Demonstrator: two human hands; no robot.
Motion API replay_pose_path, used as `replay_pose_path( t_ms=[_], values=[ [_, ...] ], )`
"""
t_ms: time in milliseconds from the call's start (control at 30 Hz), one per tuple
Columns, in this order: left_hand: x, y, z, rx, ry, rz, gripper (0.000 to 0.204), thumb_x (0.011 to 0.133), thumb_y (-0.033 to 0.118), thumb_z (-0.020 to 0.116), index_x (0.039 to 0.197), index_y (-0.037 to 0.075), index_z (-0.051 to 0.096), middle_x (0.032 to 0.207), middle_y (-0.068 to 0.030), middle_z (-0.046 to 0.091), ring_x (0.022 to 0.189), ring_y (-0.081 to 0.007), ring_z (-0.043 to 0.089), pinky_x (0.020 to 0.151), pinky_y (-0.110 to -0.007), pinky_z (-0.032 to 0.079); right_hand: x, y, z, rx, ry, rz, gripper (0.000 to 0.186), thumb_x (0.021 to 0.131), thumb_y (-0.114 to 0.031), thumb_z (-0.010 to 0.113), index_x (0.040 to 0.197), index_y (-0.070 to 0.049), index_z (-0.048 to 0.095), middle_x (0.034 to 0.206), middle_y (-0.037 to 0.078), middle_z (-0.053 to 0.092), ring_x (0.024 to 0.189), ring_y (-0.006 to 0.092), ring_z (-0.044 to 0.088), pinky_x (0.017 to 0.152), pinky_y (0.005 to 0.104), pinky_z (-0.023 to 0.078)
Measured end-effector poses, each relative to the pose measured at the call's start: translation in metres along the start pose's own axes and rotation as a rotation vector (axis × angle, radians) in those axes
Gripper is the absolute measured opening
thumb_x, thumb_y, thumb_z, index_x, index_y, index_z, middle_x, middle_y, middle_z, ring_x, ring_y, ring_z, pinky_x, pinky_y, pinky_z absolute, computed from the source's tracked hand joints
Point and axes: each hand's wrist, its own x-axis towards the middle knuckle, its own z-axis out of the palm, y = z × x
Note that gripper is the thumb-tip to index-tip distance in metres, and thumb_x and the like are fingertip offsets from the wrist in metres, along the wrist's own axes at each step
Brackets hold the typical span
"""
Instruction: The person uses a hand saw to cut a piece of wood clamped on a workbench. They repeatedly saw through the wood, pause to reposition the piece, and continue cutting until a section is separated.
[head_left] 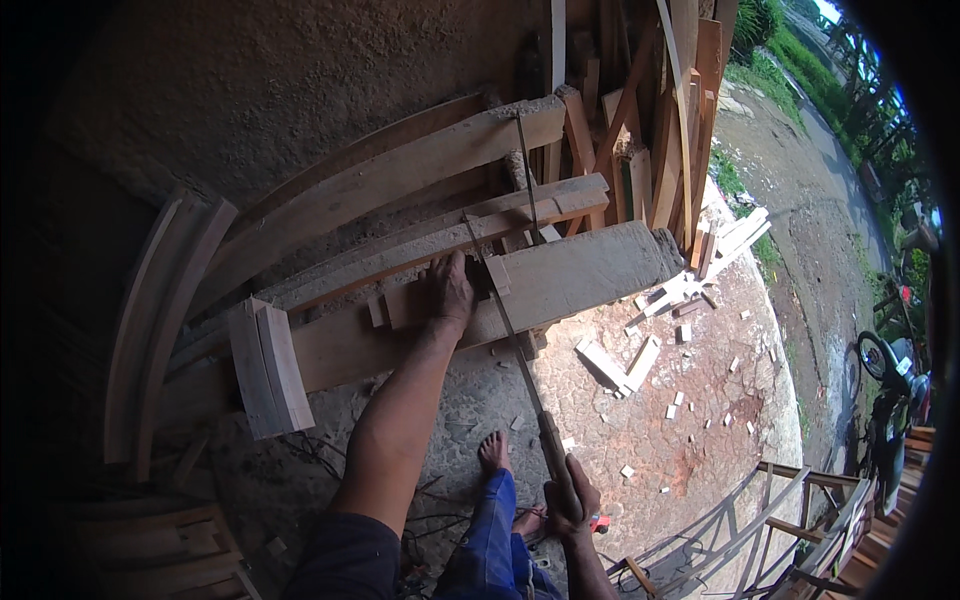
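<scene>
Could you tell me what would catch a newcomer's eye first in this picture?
At centre, the left hand presses on a thick plank laid across stacked timber, while the right hand, lower down, grips the handle of a long saw whose blade runs up to the plank. Pale offcuts lie scattered on the cracked ground to the right, and a bare foot shows between the forearms.

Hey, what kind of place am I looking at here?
Most likely an open-air carpentry yard beside a road. The left hand steadies a thick plank, the right hand works a handsaw, and wood offcuts litter the ground.
</scene>
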Motion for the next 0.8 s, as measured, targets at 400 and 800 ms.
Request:
replay_pose_path(
  t_ms=[400,800],
  values=[
    [-0.012,-0.012,-0.033,0.016,-0.113,0.401,0.095,0.079,0.073,0.062,0.145,0.009,0.038,0.137,-0.0208,0.05,0.124,-0.0422,0.048,0.102,-0.055,0.039,0.061,-0.071,-0.077,0.106,0.194,-0.003,0.06,0.085,-0.011,0.076,0.14,-0.005,0.053,0.117,0.016,0.07,0.094,0.0186,0.071,0.079,0.029,0.054],
    [0.001,-0.012,-0.067,-0.197,-0.572,0.432,0.074,0.072,0.035,0.076,0.13,0.0,0.047,0.124,-0.0305,0.056,0.117,-0.0469,0.054,0.097,-0.053,0.046,0.045,-0.116,-0.067,0.248,0.044,0.074,0.063,0.087,-0.019,0.077,0.143,-0.012,0.051,0.095,0.011,0.074,0.077,0.0144,0.069,0.069,0.03,0.054]
  ],
)
